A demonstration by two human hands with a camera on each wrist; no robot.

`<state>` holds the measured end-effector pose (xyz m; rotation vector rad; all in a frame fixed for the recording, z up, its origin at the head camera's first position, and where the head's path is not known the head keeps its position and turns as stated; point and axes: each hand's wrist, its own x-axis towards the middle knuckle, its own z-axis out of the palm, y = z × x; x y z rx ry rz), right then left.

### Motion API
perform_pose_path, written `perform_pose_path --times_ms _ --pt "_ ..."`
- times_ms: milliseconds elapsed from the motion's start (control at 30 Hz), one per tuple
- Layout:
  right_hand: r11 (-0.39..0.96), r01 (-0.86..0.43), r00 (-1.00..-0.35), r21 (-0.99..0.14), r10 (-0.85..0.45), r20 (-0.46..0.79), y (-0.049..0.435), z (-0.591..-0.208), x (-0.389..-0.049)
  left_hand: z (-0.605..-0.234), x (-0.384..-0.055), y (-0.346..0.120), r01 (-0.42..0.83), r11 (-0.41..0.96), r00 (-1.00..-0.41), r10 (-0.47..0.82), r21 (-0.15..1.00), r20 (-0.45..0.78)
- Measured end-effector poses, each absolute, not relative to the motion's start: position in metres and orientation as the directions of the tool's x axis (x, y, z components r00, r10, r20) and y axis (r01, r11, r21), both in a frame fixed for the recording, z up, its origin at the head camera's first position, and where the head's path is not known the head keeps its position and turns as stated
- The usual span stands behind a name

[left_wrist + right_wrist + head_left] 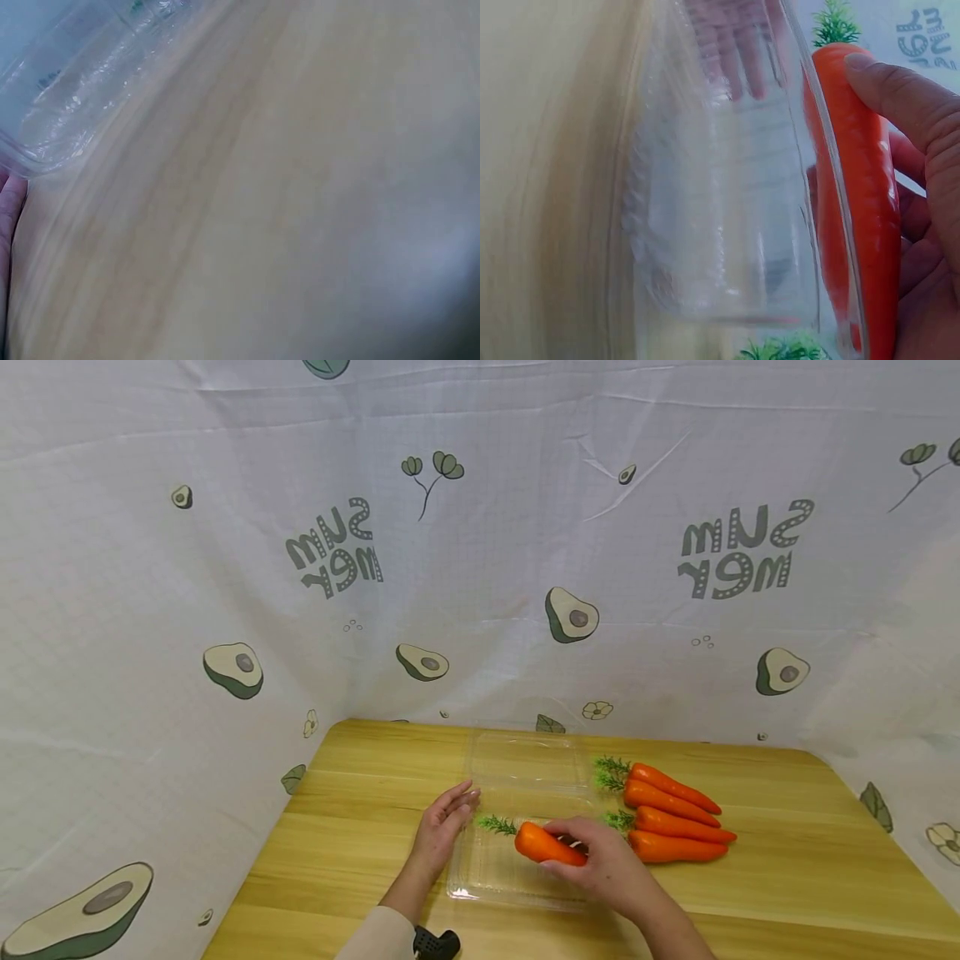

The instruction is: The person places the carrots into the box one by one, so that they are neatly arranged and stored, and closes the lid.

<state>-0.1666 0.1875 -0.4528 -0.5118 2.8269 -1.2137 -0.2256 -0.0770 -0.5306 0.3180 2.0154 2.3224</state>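
Note:
My right hand grips an orange carrot with a green leafy top, holding it over the clear plastic clamshell box. In the right wrist view the carrot lies between thumb and fingers, just above the box's rim. My left hand rests along the left side of the box, fingers relaxed and touching its edge. Only a sliver of the left fingers shows in the left wrist view, beside a corner of the box.
Several more carrots lie side by side on the wooden table, right of the box, leafy tops toward it. The box's lid is folded back behind it. A white printed curtain hangs behind the table.

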Motion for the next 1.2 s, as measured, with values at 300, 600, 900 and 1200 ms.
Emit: perform_pose_path --times_ms 300,600,900,1200 --pt "0.621 -0.434 -0.894 -0.652 -0.387 0.226 0.176 -0.463 -0.165 -0.533 -0.226 -0.077 0.107 -0.125 -0.979 0.162 0.986 0.127" --pt "0.618 -0.407 -0.895 -0.673 -0.418 0.158 0.168 -0.470 -0.167 -0.534 -0.227 -0.078 0.126 -0.140 -0.974 0.169 0.982 0.149" --pt "0.602 -0.392 -0.869 -0.695 -0.491 0.065 0.169 -0.475 -0.172 -0.533 -0.227 -0.079 0.135 -0.135 -0.970 0.185 0.981 0.159" --pt "0.578 -0.359 -0.836 -0.733 -0.548 -0.022 0.169 -0.474 -0.173 -0.532 -0.226 -0.079 0.115 -0.145 -0.972 0.187 0.983 0.141"
